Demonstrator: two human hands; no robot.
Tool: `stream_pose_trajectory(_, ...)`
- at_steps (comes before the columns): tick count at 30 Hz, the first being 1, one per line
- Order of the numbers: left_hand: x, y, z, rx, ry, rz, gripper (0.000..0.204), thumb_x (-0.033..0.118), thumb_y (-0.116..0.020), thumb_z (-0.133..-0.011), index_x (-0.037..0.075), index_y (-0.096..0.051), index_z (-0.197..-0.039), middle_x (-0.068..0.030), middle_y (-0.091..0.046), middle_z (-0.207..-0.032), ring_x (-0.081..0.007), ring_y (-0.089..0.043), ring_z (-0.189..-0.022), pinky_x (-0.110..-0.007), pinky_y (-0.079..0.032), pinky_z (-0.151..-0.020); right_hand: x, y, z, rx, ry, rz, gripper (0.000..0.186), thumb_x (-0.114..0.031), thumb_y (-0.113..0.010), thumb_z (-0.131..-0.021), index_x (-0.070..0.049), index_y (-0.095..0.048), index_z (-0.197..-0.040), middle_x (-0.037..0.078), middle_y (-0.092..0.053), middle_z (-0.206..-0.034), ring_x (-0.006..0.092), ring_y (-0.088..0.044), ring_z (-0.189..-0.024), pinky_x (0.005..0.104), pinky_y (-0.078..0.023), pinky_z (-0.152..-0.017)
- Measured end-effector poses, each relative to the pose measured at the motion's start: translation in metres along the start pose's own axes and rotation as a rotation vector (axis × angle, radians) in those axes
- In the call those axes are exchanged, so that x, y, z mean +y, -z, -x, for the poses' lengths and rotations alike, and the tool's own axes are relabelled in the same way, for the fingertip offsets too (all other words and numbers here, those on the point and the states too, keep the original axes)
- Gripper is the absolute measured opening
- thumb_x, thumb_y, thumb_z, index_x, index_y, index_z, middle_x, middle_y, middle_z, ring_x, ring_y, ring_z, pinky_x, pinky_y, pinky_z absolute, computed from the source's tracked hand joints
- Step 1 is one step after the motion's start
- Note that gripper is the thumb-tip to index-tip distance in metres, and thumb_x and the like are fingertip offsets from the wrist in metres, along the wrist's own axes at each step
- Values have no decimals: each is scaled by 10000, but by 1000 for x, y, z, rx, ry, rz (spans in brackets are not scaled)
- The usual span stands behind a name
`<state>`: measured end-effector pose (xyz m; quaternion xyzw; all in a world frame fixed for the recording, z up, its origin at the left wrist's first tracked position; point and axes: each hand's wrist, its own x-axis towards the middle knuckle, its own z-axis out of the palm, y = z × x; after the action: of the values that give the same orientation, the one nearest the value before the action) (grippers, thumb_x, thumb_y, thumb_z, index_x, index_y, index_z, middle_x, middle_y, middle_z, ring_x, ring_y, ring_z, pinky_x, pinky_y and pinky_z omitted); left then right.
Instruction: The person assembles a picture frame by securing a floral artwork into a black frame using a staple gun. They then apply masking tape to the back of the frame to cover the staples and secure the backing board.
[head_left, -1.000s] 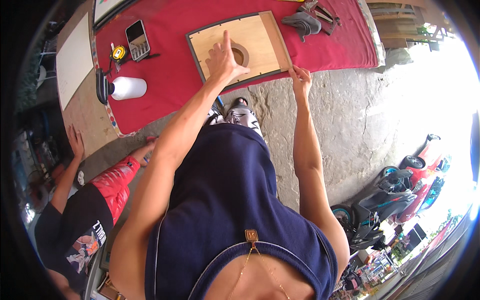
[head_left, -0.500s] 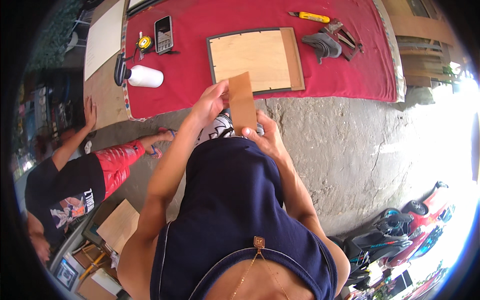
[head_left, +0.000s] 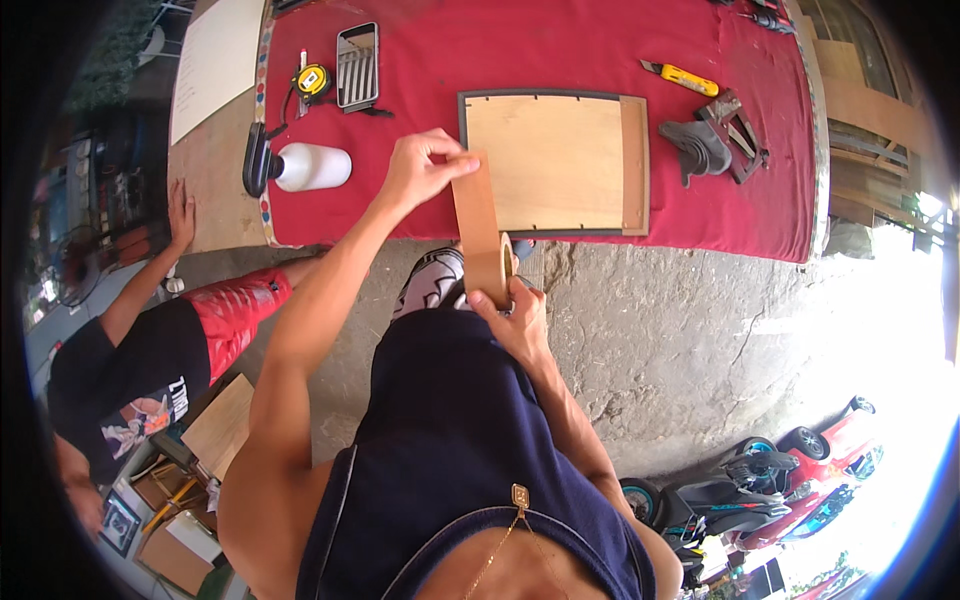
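My left hand (head_left: pixel 427 167) pinches the free end of a strip of brown paper tape (head_left: pixel 476 205). The strip runs down to its roll (head_left: pixel 506 268), which my right hand (head_left: pixel 517 318) grips near my waist, thumb on the tape. Just beyond lies a picture frame (head_left: pixel 560 95), dark-edged, with a light wooden backing (head_left: pixel 545 160). A band of brown tape (head_left: pixel 634 165) covers the right side of that backing. Small dark tabs show along the frame's inner edges. The stretched strip crosses in front of the frame's lower left corner.
On the red cloth (head_left: pixel 410 60) sit a phone (head_left: pixel 358 68), a tape measure (head_left: pixel 312 80) and a white spray bottle (head_left: pixel 313 167) at left. A yellow utility knife (head_left: pixel 690 79) and a staple gun (head_left: pixel 733 135) beside grey cloth (head_left: pixel 696 150) lie at right. Another person (head_left: pixel 115 370) stands left; motorcycles (head_left: pixel 730 490) are lower right.
A longer strip of tape now stretches between my hands. My right hand has come down toward my waist, and the roll shows. The table appears shifted right and lower in view.
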<state>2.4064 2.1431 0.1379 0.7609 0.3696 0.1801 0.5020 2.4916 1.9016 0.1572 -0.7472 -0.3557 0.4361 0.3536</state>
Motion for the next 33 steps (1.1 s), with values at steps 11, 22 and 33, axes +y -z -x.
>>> stream_pose_trajectory(11,-83,-11,-77,454,-102,-394,371,365,-783,-686,200,-700,-1007,32,-565,-1169,-187,-501,-1022,-394,-332,-865,-50,-20,-110,80,-247,-502,342,-251,-677,-861,55,-569,-970,65,-614,-757,87,-534,-690,255,-453,-627)
stream_pose_trajectory(22,-102,-2,-93,322,-181,-360,93,287,-728,-758,197,-709,-774,57,-592,-973,-170,-491,-928,-361,-306,-833,-56,-23,-105,60,-343,-483,347,-250,-671,-869,57,-564,-990,62,-617,-781,84,-546,-717,236,-451,-638)
stream_pose_trajectory(33,-102,-31,-91,416,-198,-298,57,284,-727,-747,236,-696,-745,9,-483,-1111,-192,-449,-1006,-397,-272,-878,-73,-15,-88,106,-380,-632,290,-201,-664,-882,33,-546,-1006,54,-628,-824,87,-583,-729,227,-476,-668)
